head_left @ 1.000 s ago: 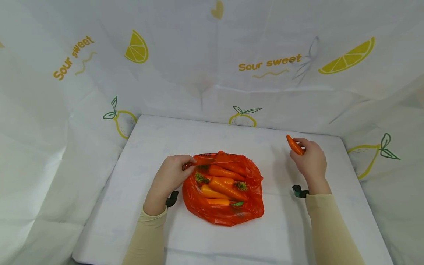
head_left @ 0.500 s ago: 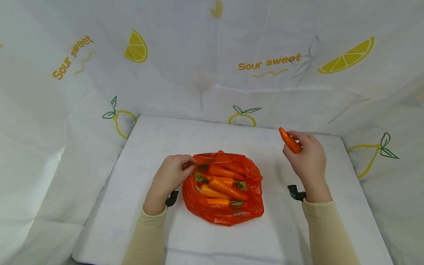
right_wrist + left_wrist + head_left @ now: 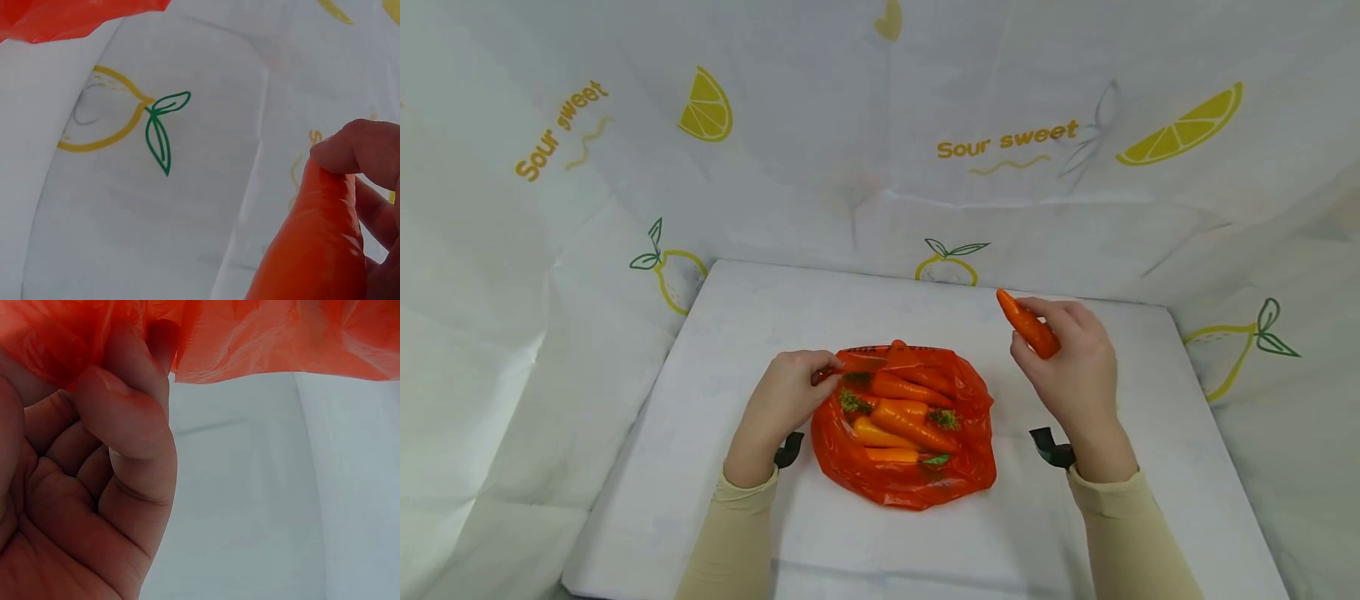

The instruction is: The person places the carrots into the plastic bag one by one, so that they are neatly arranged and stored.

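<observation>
A red plastic bag [image 3: 910,493] lies on the white table with its mouth spread, and several orange carrots [image 3: 913,427], some with green tops, rest inside it. At the bag's left rim my left hand [image 3: 786,400] pinches the thin plastic; the left wrist view shows the fingertips against the red film [image 3: 250,337]. To the right of the bag and above the table, my right hand [image 3: 1075,367] grips another carrot [image 3: 1030,323], its tip pointing up and left. In the right wrist view that carrot [image 3: 312,250] fills the lower right, with fingers curled over it.
The white tabletop [image 3: 760,300] reaches back to a hanging white cloth [image 3: 820,167] printed with lemons and lettering. This cloth also hangs along both sides. A dark strap piece [image 3: 1052,448] sticks out at the right wrist, another [image 3: 789,450] at the left.
My right hand has moved left toward the bag with the carrot, and more of the carrot shows. The left hand and the bag have stayed in place.
</observation>
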### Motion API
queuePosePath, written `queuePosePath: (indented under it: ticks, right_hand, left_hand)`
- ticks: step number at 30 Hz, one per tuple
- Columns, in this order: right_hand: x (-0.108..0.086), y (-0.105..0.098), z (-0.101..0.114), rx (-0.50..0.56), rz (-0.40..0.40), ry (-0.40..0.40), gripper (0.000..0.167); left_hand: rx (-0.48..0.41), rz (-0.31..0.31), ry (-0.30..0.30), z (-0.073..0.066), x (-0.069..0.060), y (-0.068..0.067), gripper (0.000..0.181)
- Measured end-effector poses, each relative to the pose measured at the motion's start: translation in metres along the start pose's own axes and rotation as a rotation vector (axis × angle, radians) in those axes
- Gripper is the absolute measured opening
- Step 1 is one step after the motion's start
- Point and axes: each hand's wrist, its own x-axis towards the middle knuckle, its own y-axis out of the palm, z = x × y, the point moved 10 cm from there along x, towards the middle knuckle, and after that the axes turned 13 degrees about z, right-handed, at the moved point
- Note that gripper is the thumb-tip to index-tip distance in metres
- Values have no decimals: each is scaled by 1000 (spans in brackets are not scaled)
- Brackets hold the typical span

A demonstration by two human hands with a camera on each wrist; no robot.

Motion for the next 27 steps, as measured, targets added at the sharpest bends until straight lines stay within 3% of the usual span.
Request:
queuePosePath:
  ticks: [15, 27]
  right_hand:
    - [-16, 13, 66, 55, 34, -187, 44]
    - [-27, 42, 97, 101, 91, -294, 47]
  left_hand:
    - [-5, 8, 11, -2, -1, -1, 9]
    - [0, 6, 17, 0, -1, -1, 8]
